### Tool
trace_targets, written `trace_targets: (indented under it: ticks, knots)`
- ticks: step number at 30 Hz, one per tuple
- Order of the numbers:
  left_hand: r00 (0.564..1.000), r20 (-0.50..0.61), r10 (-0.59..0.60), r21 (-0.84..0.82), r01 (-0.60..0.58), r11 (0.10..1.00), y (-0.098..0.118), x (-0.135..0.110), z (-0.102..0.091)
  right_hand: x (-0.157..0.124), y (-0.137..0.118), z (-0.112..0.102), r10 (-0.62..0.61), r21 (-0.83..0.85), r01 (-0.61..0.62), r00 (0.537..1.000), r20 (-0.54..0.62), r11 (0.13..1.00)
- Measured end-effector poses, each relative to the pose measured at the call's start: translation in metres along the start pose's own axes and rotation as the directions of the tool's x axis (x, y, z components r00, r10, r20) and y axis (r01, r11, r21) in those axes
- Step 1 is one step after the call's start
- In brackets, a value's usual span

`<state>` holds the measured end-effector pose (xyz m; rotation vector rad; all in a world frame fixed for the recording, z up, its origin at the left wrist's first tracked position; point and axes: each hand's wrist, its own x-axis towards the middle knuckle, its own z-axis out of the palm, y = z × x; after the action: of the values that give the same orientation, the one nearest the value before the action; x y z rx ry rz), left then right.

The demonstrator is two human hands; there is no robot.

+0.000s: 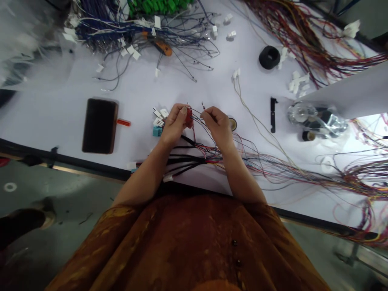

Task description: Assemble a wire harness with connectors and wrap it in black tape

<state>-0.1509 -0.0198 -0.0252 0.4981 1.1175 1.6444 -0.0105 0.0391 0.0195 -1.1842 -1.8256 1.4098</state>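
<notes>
While both hands work just above the white worktop [194,87], the left hand [175,124] grips a small red connector housing [189,116] between thumb & fingers, & the right hand [217,127] makes a narrow pinch on a thin wire [202,108] w/ a tiny tip, the hands almost touching. Loose wires [194,159] trail from the housing toward the person's body. Main risks: a snag on those wires could tug a lead free, poor alignment could bend the tip, & a slip could knock the white & teal connectors [157,131] just left of the housing
</notes>
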Motion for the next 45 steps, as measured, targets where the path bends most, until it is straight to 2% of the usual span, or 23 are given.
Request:
trace_targets:
  ticks: [8, 13, 18, 22, 29, 33, 40, 45]
  knots:
    - [0.999, -0.011, -0.052, -0.010, 0.052, 0.999, 0.005, -0.003, 0.003, -0.012, -0.004, -0.011, -0.052, -0.059, 0.052, 0.999, -0.005, 0.997]
    - [0.998, -0.003, -0.068, -0.043, 0.068, 0.997, 0.004, -0.002, 0.003, -0.016, -0.008, -0.014, -0.114, -0.070, 0.107, 0.989, -0.097, 0.992]
    - [0.999, 0.022, -0.024, -0.069, 0.026, 0.997, 0.000, 0.000, 0.000, -0.017, -0.007, -0.015, -0.174, -0.090, 0.173, 0.985, -0.004, 0.981]
    - [0.998, 0.064, 0.016, -0.085, -0.011, 0.996, -0.004, 0.002, -0.004, -0.018, -0.006, -0.014, -0.217, -0.083, 0.218, 0.976, 0.014, 0.972]
    - [0.997, 0.071, 0.018, -0.082, -0.012, 0.997, -0.005, 0.003, -0.005, -0.020, -0.004, -0.015, -0.176, -0.088, 0.177, 0.984, 0.016, 0.980]
    - [0.999, 0.048, 0.015, -0.018, -0.014, 1.000, -0.004, 0.002, -0.004, -0.019, 0.002, -0.013, -0.177, -0.105, 0.178, 0.984, 0.015, 0.978]
    - [0.990, 0.123, 0.071, 0.027, -0.075, 0.997, -0.012, 0.006, -0.009, -0.001, 0.003, -0.001, -0.317, -0.225, 0.312, 0.948, 0.015, 0.923]
    - [0.987, 0.140, 0.081, 0.040, -0.088, 0.995, -0.014, 0.007, -0.011, 0.001, 0.003, 0.006, -0.216, -0.156, 0.215, 0.976, 0.008, 0.964]
